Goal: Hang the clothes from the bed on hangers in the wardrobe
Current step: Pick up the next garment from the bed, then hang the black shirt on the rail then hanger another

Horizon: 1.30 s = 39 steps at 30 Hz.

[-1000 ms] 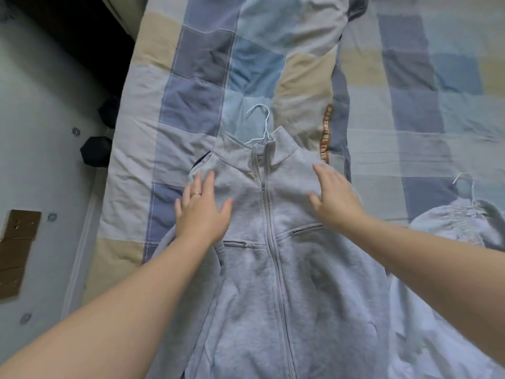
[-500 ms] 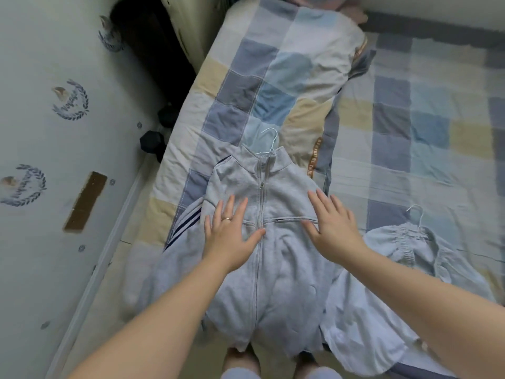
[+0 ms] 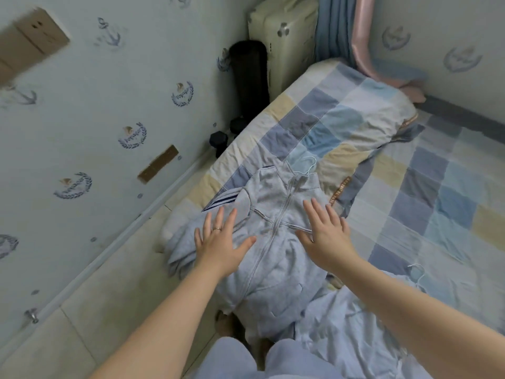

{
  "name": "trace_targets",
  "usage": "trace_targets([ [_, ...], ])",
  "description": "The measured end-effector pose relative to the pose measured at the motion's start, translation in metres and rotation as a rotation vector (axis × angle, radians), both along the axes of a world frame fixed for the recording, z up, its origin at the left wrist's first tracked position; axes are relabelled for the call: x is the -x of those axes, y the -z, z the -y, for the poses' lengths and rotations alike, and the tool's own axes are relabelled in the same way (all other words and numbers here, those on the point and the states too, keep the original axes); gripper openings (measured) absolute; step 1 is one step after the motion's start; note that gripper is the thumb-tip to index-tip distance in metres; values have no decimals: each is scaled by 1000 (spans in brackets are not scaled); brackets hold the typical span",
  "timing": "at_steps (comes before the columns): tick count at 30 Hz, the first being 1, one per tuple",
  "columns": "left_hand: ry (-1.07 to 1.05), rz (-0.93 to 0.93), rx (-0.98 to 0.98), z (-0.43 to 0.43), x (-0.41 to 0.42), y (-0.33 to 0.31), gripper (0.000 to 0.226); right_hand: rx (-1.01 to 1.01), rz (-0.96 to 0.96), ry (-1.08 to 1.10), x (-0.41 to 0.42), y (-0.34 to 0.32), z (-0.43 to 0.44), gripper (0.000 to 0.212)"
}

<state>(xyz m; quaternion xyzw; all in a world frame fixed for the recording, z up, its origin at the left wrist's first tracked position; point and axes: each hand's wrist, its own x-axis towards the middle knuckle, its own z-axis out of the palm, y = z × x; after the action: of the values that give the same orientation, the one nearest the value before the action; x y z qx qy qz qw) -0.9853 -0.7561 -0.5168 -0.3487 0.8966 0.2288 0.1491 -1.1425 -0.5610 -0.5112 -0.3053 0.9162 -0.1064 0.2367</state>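
Observation:
A grey zip-up jacket (image 3: pixel 276 242) lies face up on the bed's near edge, its lower part hanging over the side. A white hanger hook (image 3: pixel 310 165) sticks out of its collar. My left hand (image 3: pixel 220 242) lies flat with spread fingers on the jacket's left chest and sleeve. My right hand (image 3: pixel 325 233) lies flat with straight fingers on its right chest. To the right lies a pale blue garment (image 3: pixel 369 324), with a white hanger hook (image 3: pixel 418 272) at its top.
The bed carries a blue, beige and white checked quilt (image 3: pixel 341 127). A wall with anchor prints stands on the left across a strip of tiled floor (image 3: pixel 114 296). Black dumbbells (image 3: pixel 218 139) and a dark roll (image 3: pixel 248 72) sit in the corner.
Both flat hands slid down the jacket from near the collar to the chest. The view pulled back and up, showing more wall, floor and my legs.

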Motion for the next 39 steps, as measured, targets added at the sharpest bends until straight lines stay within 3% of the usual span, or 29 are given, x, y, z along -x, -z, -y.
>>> trace_targets([
  [7,-197,-33,69,-3,-84,-37,82,25,-57,-293,-58,-31,27,70],
  [15,-414,-112,195,-31,-227,-77,82,95,-118,-526,-181,-67,35,71],
  [27,-496,-137,229,-148,-455,-100,85,196,-188,-678,-401,-89,-46,70],
  [39,-594,-150,294,-269,-569,-123,87,236,-271,-917,-512,-116,-129,74],
])
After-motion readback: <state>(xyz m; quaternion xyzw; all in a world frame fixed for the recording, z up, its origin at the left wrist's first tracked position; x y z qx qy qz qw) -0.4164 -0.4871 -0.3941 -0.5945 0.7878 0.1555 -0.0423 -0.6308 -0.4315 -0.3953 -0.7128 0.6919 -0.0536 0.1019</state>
